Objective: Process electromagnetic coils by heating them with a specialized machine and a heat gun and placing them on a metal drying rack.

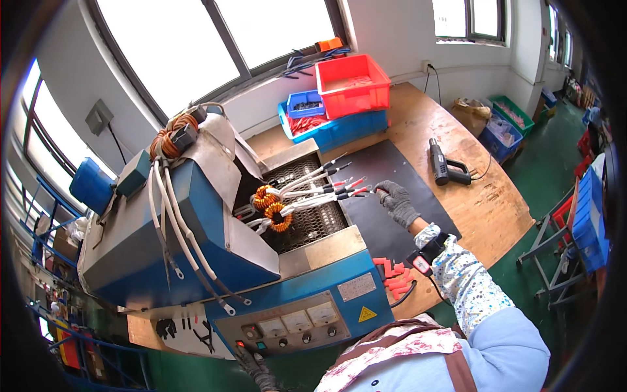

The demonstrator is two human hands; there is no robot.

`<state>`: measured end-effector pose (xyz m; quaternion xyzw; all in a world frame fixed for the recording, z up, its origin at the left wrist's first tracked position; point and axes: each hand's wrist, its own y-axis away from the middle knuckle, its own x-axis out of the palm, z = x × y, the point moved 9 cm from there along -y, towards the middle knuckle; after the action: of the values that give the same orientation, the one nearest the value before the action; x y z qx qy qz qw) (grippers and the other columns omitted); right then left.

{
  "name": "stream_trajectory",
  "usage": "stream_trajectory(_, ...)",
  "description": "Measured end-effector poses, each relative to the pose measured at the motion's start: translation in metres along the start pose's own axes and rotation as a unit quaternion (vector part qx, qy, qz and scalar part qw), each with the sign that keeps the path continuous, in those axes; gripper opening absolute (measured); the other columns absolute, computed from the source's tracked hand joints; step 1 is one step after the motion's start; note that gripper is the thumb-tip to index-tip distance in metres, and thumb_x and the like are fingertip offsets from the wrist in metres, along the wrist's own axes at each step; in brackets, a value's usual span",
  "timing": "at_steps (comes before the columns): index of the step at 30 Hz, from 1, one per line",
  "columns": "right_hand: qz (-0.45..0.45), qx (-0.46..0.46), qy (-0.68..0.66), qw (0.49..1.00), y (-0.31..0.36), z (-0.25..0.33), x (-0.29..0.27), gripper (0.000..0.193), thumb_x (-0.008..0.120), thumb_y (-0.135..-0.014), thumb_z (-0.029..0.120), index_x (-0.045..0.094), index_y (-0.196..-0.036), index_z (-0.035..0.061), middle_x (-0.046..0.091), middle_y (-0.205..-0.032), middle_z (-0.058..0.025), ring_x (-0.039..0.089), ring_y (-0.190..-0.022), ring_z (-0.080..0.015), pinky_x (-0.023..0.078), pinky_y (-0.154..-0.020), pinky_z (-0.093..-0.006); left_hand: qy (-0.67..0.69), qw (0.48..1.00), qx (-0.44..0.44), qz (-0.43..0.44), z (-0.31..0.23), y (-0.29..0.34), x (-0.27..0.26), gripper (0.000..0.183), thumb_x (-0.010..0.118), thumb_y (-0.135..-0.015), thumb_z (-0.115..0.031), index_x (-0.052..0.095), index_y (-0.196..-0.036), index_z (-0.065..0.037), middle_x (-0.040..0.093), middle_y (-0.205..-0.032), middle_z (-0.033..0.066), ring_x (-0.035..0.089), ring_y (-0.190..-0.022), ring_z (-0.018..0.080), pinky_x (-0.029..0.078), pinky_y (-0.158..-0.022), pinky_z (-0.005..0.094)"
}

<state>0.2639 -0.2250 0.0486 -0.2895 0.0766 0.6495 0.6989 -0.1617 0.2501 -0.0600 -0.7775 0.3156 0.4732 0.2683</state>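
My right hand (397,204), in a grey knit glove, has its fingers closed at the lug tip of a white cable with a red sleeve (360,191). Several such cables (307,196) lie across the metal mesh bed (295,230) of a blue machine. They run through two copper-wound ring coils (279,217) near the hood's mouth. Down at the machine's front, my left hand (256,370), also gloved, reaches with fingers extended to the control panel (287,332), beside a lit red switch (240,343). Whether a fingertip presses it cannot be made out.
A heat gun (447,164) lies on the wooden table (499,196), right of a black mat (392,170). Red sleeves (394,277) lie by the machine's corner. Red (356,88) and blue bins (353,129) stand at the back. Loose white cables (186,228) hang over the hood.
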Motion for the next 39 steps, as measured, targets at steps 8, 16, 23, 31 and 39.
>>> stream_trajectory(8, -0.075, -0.158, 0.036, 0.984, -0.014, 0.036, 0.0, 0.015, 0.061, -0.081, 0.017, 0.062, -0.092, 0.0073, 0.06, -0.088, -0.0134, 0.058, -0.082, -0.0313, 0.046, -0.07, -0.0383, -0.15, 0.986, -0.077, 0.019, 0.134, -0.008, 0.073, 0.065, 0.04, -0.087, -0.04, 0.018, -0.143, -0.018, 0.019, -0.148, 0.0095, 0.016, -0.135, 0.0346, 0.016, -0.107, 0.0495)
stream_trajectory(16, -0.094, -0.256, 0.102, 0.957, -0.016, 0.019, -0.02, 0.014, 0.062, -0.079, 0.014, 0.059, -0.092, 0.0089, 0.057, -0.083, -0.0112, 0.058, -0.077, -0.0307, 0.048, -0.065, -0.0382, -0.203, 0.974, -0.102, -0.014, 0.062, -0.007, 0.038, 0.071, 0.038, -0.085, -0.056, 0.022, -0.142, -0.017, 0.02, -0.146, 0.0133, 0.019, -0.133, 0.0329, 0.022, -0.106, 0.0438)
stream_trajectory(23, -0.03, -0.299, -0.002, 0.954, -0.012, 0.047, -0.01, 0.02, 0.064, -0.077, 0.011, 0.06, -0.096, 0.0091, 0.058, -0.084, -0.0109, 0.059, -0.077, -0.0294, 0.049, -0.065, -0.0369, 0.004, 1.0, -0.01, -0.003, -0.136, -0.008, -0.026, 0.076, 0.027, -0.088, -0.058, 0.014, -0.142, -0.006, 0.013, -0.147, 0.0177, 0.01, -0.137, 0.0346, 0.014, -0.108, 0.0504)
stream_trajectory(31, 0.105, -0.417, 0.06, 0.901, -0.016, 0.086, 0.029, 0.02, 0.062, -0.078, 0.016, 0.059, -0.097, 0.0109, 0.061, -0.083, -0.0124, 0.061, -0.075, -0.0306, 0.049, -0.061, -0.0386, 0.082, 0.965, 0.246, 0.033, -0.298, -0.003, 0.011, 0.069, 0.028, -0.092, -0.053, 0.019, -0.142, -0.006, 0.022, -0.145, 0.016, 0.009, -0.136, 0.0374, 0.004, -0.109, 0.0498)
stream_trajectory(39, 0.26, -0.322, 0.043, 0.909, -0.026, 0.06, 0.048, 0.028, 0.062, -0.079, 0.023, 0.057, -0.1, 0.0065, 0.06, -0.082, -0.0143, 0.06, -0.074, -0.0322, 0.049, -0.065, -0.0385, 0.032, 0.961, 0.268, 0.053, -0.342, -0.011, 0.035, 0.06, 0.04, -0.091, -0.039, 0.027, -0.139, -0.006, 0.022, -0.146, 0.0114, 0.008, -0.136, 0.0378, 0.002, -0.109, 0.0511)
